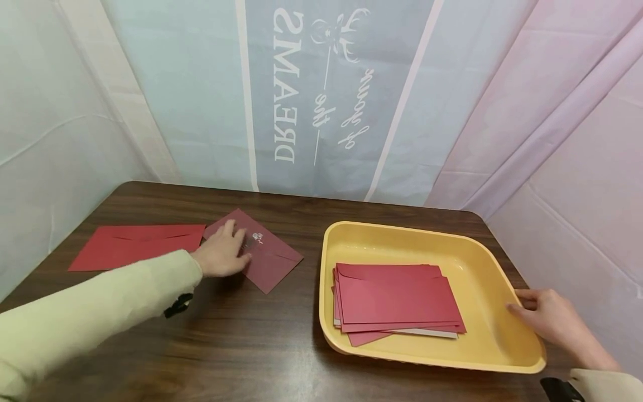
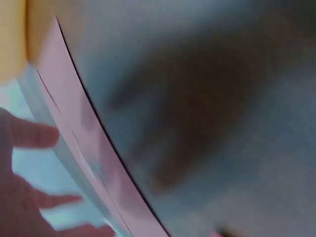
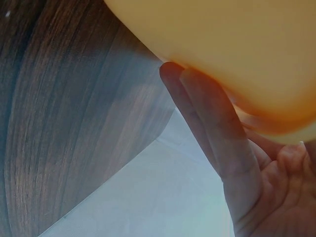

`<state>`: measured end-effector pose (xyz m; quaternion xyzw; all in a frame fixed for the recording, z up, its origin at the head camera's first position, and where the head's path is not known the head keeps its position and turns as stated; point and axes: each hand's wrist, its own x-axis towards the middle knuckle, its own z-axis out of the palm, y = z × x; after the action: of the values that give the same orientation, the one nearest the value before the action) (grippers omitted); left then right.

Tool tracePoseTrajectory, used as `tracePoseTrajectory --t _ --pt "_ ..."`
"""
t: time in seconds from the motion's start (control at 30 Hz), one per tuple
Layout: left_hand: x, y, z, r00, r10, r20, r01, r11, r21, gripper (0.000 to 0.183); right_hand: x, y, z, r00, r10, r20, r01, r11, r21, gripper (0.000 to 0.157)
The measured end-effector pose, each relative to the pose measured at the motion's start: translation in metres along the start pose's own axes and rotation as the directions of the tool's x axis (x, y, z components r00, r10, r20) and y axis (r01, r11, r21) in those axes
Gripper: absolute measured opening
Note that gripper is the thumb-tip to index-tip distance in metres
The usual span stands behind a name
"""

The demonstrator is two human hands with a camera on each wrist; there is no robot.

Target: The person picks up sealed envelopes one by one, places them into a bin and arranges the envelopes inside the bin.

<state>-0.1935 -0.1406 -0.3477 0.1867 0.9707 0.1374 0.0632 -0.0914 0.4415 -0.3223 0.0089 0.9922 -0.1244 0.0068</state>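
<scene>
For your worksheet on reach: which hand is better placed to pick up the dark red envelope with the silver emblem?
Probably the left hand: its fingers already rest on that envelope. The right hand is far across the table, holding the yellow tray's rim.

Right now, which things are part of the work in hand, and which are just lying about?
In hand: left hand on the dark red envelope; right hand at the yellow tray; envelope stack.
Lying about: second envelope; printed backdrop.
</scene>
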Motion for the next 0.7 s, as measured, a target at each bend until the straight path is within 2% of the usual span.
tracePoseTrajectory --t 0.13,0.27,0.57,0.7 --pt "0.007 -0.027 -0.006 0.995 0.069 0.065 -0.069 0.998 0.005 0.064 0.000 0.000 0.000 1.000 -0.002 -0.001 0.002 1.000 0.000 0.041" --pt "0.008 -0.040 -0.006 0.988 0.106 0.113 -0.106 0.994 -0.005 0.067 0.000 0.000 0.000 1.000 -0.006 -0.004 0.006 1.000 0.001 0.041" --pt "0.003 -0.043 0.005 0.985 0.063 0.158 -0.059 0.998 -0.024 0.068 0.000 0.000 0.000 1.000 -0.014 -0.016 0.013 1.000 -0.014 0.040" --pt "0.000 -0.039 0.009 0.989 0.044 0.139 -0.045 0.999 0.005 0.069 0.000 -0.001 -0.001 1.000 -0.006 -0.009 0.005 1.000 -0.012 0.041"
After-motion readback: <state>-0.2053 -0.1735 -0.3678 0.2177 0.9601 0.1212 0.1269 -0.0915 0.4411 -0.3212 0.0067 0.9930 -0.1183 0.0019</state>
